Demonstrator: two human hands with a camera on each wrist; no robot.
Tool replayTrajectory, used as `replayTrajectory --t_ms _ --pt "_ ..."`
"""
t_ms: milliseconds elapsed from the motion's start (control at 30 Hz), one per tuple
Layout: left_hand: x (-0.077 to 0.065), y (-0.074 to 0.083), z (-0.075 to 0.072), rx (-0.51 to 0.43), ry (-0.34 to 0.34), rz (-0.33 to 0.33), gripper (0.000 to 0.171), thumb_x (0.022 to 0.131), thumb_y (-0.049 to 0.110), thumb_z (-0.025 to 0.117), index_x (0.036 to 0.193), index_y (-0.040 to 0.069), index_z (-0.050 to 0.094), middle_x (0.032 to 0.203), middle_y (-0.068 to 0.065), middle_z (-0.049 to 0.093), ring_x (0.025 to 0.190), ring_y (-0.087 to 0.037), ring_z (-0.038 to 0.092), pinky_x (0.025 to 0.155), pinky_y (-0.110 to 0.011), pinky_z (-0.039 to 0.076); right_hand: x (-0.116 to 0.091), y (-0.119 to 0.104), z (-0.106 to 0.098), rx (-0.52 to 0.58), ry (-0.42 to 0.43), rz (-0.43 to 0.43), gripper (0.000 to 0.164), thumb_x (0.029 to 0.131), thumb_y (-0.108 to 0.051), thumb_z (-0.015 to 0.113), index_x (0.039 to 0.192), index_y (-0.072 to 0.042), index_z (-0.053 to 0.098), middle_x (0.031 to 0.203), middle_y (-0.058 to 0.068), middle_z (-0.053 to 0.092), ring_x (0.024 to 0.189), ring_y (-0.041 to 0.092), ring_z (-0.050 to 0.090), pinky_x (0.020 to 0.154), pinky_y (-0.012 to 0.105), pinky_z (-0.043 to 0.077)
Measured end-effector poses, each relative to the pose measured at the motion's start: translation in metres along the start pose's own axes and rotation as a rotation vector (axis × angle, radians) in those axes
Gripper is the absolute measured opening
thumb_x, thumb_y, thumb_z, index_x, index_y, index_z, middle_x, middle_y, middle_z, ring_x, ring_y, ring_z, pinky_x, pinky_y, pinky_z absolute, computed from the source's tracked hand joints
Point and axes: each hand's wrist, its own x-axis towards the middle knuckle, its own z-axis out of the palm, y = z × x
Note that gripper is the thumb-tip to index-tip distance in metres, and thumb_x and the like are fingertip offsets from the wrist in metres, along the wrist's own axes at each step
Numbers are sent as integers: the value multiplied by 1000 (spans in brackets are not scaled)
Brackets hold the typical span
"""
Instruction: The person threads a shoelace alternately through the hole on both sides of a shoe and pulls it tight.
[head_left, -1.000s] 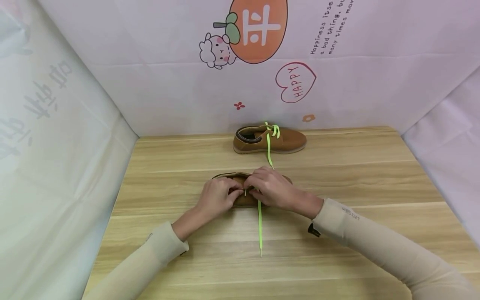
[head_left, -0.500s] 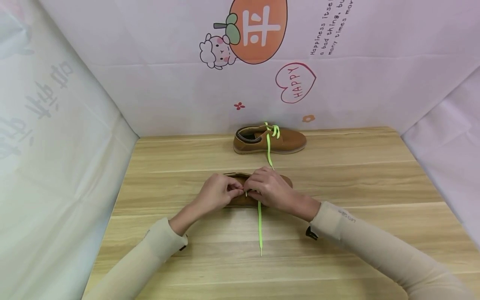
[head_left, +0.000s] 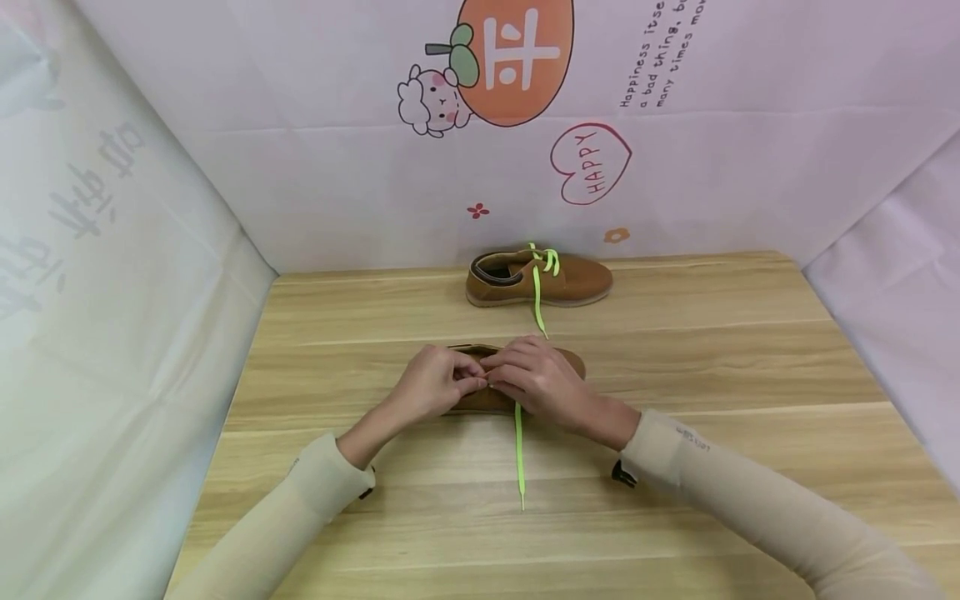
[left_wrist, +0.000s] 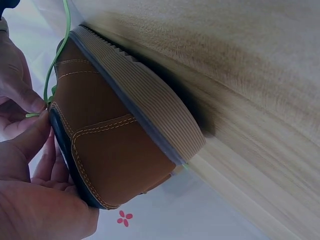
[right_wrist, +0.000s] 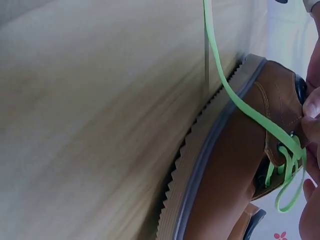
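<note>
A brown leather shoe [left_wrist: 105, 120] stands in the middle of the table, largely covered by both hands in the head view. Thumb and fingers of my left hand [head_left: 431, 383] pinch a green shoelace's end [left_wrist: 32, 115] beside the shoe's opening. Opposite it, my right hand [head_left: 536, 379] pinches at the same spot, its fingertips almost meeting the left ones. Exactly which bit each fingertip grips is partly hidden. Over the near side of the shoe hangs the long loose lace [head_left: 520, 458]. Lace loops [right_wrist: 287, 165] pass through the eyelets in the right wrist view.
A second brown shoe [head_left: 577, 282] with green lace stands at the back of the wooden table [head_left: 337, 308], toe to the right. White printed cloth [head_left: 337, 183] rises behind it and at both sides. That shoe's loose lace [head_left: 538, 304] trails toward the hands.
My left hand has drawn slightly back and up from a second ago. The right hand's fingers have shifted a little left over the lace tip, which now shows less.
</note>
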Motion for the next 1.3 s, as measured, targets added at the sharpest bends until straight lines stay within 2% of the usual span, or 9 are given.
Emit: replayTrajectory --t_ms 133,267,433,633,700,867,967,1300 --pt "0 0 0 1 4 -1 9 96 17 80 89 13 83 74 8 74 62 -1 57 61 -22 47 -2 -7 -3 4 19 7 13 87 1 84 97 -6 79 112 8 78 106 25 72 97 42 55" --pt "0 0 1 0 14 -5 8 96 17 80 89 14 83 73 9 74 63 -1 58 62 -23 47 -5 -14 -5 16 44 -16 14 86 3 84 97 -4 79 106 6 78 103 22 71 95 39 57" --pt "0 0 0 -9 16 -12 7 95 17 81 90 13 83 75 9 75 65 0 60 63 -23 49 -8 -25 -5 56 38 -25 16 86 3 84 97 -5 77 100 4 77 99 18 73 89 35 59" --pt "1 1 -1 -3 15 -7 6 95 17 81 90 14 84 76 9 76 64 0 59 64 -23 48 -11 -39 1 86 37 -52 24 78 4 89 96 -7 77 97 1 77 93 14 74 81 30 61" --pt "2 1 -1 0 17 -1 6 94 17 82 90 14 83 77 9 76 65 0 60 65 -23 48 -12 -44 4 92 37 -66 22 79 3 88 96 -7 77 95 1 78 91 14 74 80 29 61" --pt "1 1 -1 -1 22 -8 5 94 16 82 90 13 84 78 8 77 66 0 61 67 -24 50 -13 -56 10 105 -18 -93 7 92 -4 80 94 -10 77 93 -3 78 87 9 73 78 24 60" --pt "0 1 0 -8 22 -22 5 94 16 82 91 13 83 78 9 76 68 0 63 68 -25 52 -13 -64 14 115 -60 -109 5 96 -7 76 94 -11 76 92 -4 78 86 7 73 79 20 59" --pt "-1 1 3 -17 35 -41 5 94 16 82 89 15 82 76 9 75 68 -1 64 69 -26 54 -11 -82 23 181 -108 -90 14 86 -4 85 93 -12 77 91 -8 77 84 1 73 78 15 57"
